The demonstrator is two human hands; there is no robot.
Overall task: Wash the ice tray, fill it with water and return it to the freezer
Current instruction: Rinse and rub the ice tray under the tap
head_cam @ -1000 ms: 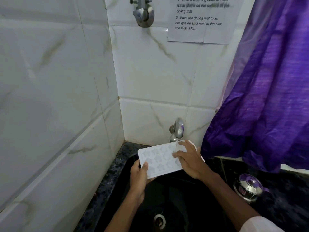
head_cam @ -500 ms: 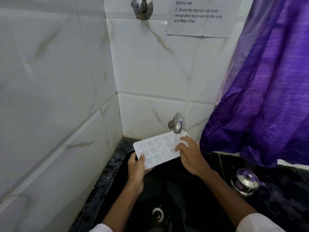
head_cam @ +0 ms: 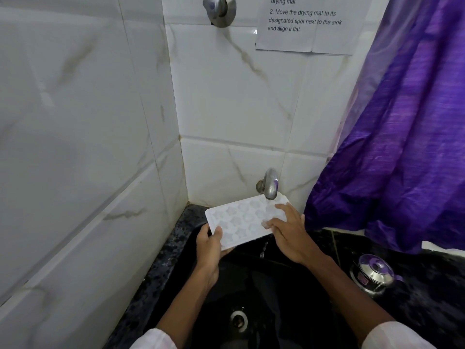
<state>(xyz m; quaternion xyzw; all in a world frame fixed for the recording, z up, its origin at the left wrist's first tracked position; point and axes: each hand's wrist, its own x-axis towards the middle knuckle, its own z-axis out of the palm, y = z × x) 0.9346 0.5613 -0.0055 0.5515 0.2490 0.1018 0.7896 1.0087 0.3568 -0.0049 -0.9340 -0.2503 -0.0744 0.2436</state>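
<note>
A white ice tray [head_cam: 241,219] with star and flower moulds is held level over the black sink [head_cam: 276,293], its far right corner under the steel tap [head_cam: 270,185]. Water runs from the tap onto the tray and drips off its near edge. My left hand [head_cam: 210,245] grips the tray's near left corner, thumb on top. My right hand [head_cam: 289,231] lies on the tray's right end with fingers spread and fairly straight, fingertips touching the wet moulds.
White marble tiles close in the left and back. A purple curtain [head_cam: 402,147] hangs at the right. A small steel pot with a lid [head_cam: 375,273] stands on the dark speckled counter to the right of the sink. The drain [head_cam: 239,321] sits below.
The view tilted down a little. My right hand slid along the tray's right end, fingers rubbing the moulds under the running water. My left hand kept its grip.
</note>
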